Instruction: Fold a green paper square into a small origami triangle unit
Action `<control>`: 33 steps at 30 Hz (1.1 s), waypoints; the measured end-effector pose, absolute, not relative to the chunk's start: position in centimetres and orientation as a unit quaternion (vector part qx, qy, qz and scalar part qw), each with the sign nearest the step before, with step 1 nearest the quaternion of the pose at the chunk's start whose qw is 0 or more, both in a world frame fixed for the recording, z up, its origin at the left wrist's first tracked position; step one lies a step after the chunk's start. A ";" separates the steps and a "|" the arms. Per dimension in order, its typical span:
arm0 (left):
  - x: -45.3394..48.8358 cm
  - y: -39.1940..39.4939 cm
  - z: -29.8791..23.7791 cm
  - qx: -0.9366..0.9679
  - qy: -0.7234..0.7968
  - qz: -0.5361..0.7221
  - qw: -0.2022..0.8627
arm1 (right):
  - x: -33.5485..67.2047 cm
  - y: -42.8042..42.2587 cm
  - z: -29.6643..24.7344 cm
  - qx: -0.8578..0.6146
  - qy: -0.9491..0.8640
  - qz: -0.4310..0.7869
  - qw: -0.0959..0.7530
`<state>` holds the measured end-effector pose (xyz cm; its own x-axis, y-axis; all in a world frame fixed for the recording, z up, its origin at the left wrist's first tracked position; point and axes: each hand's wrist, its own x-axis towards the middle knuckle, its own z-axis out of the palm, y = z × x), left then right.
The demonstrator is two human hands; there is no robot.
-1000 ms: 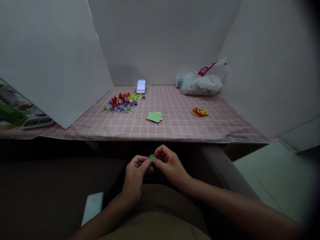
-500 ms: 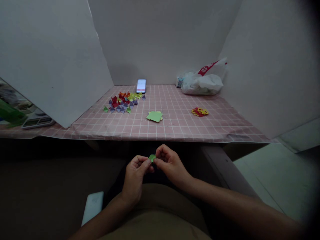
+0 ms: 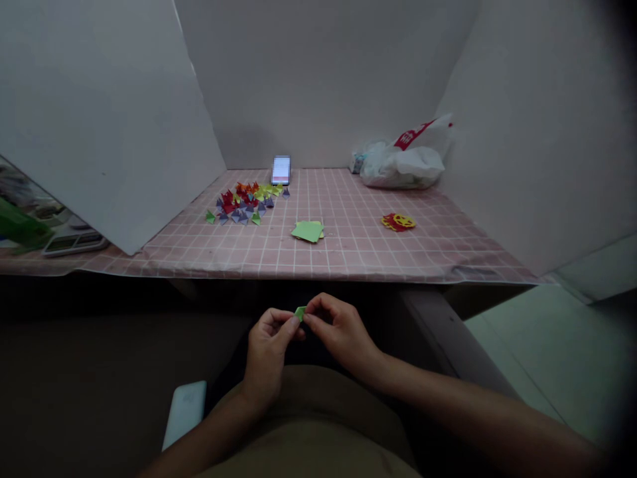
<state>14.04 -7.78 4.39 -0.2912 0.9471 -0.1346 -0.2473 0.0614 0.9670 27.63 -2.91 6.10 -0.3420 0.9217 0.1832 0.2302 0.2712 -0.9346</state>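
Observation:
A small folded piece of green paper [image 3: 299, 313] is held over my lap, in front of the table edge. My left hand [image 3: 269, 345] pinches its left side between thumb and fingers. On the other side, the thumb and forefinger of my right hand [image 3: 341, 332] close on the paper's right edge. Fingertips cover part of the folds. Beyond, on the table, lies a stack of square paper sheets [image 3: 307, 231], green on top with yellow below. To its left stand many small folded paper figures [image 3: 243, 206] in red, orange, yellow, purple and green.
A lit phone [image 3: 281, 170] leans at the back of the pink checked tablecloth [image 3: 343, 255]. Red and yellow cutouts [image 3: 398, 222] lie at right, with a white plastic bag [image 3: 403, 166] behind. White panels flank the table. A white flat device [image 3: 185, 413] rests by my left forearm.
My right hand has shifted slightly left and its forefinger has come down onto the green paper. Less of the paper shows now. My left hand stays nearly still.

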 end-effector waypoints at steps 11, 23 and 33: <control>14.2 -7.8 4.4 0.328 0.527 0.606 0.497 | 27.6 -2.9 6.2 -0.417 -0.703 0.415 0.400; 14.2 -7.9 4.1 0.335 0.499 0.615 0.510 | 27.4 -3.1 6.4 -0.429 -0.683 0.438 0.398; 13.8 -7.7 4.1 0.282 0.476 0.608 0.570 | 27.6 -2.4 6.5 -0.451 -0.659 0.470 0.377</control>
<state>13.77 -7.73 4.14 -0.1924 0.9607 -0.2003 -0.4245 0.1025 0.8996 27.55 -2.40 6.45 -0.3096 0.9481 0.0729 0.2402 0.1521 -0.9587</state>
